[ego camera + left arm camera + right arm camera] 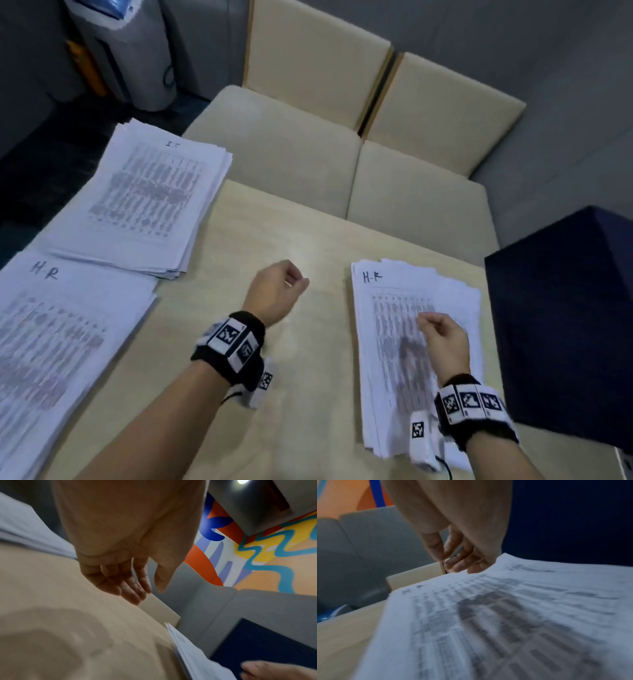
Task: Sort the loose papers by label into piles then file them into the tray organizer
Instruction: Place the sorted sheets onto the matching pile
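Note:
Three paper stacks lie on the light wooden table point(274, 226). A stack marked H-R point(61, 335) is at the front left, and a second stack point(147, 198) with a short blurred label lies behind it. A looser pile point(387, 329) point(488, 615), its top sheet marked H-R, is at the right beside the dark blue organizer box point(565, 325). My left hand point(296, 279) point(145, 588) hovers over bare table in the middle, fingers loosely curled and holding nothing. My right hand point(424, 320) point(448, 559) hovers just above the right pile, fingers curled in with the thumb near them, holding no sheet that I can see.
Beige sofa cushions point(291, 147) run along the table's far edge. A grey machine point(126, 51) stands on the floor at the back left. The dark box fills the table's right side. Bare tabletop lies between the left stacks and the right pile.

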{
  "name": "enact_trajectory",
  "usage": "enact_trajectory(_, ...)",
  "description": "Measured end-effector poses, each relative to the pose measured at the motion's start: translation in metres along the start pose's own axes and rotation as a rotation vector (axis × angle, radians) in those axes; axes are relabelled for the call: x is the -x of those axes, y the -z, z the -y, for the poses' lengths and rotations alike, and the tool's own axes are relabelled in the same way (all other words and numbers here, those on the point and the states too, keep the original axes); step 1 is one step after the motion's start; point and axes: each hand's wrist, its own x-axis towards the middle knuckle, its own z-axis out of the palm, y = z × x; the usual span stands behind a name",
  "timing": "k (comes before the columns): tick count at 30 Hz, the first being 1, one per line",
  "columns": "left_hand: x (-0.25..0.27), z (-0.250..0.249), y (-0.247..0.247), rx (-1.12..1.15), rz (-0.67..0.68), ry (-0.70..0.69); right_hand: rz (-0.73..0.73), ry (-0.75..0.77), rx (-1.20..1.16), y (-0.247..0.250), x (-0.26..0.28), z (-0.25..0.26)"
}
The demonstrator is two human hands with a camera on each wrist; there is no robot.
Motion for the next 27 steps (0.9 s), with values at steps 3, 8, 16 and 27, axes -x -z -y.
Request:
enact_trajectory(3,0.027,-0.015,-0.086,-0.072,0.144,0.084,-0.075,-0.093,0.214,0.048,-0.019,-0.027)
enact_trajectory(8,0.050,-0.035,-0.163,-0.260,0.072,0.135,0.083,-0.154,0.240,0.084,-0.050,-0.056)
enact_trajectory(16,0.062,-0.047,-0.186,-0.177,-0.060,0.179,0.112,0.050,0.196,0.103,-0.068,-0.082)
enact_trajectory(27,0.050,-0.039,-0.180,-0.375,-0.018,0.221,0.072,-0.062,-0.013,0.149,-0.063,-0.104)
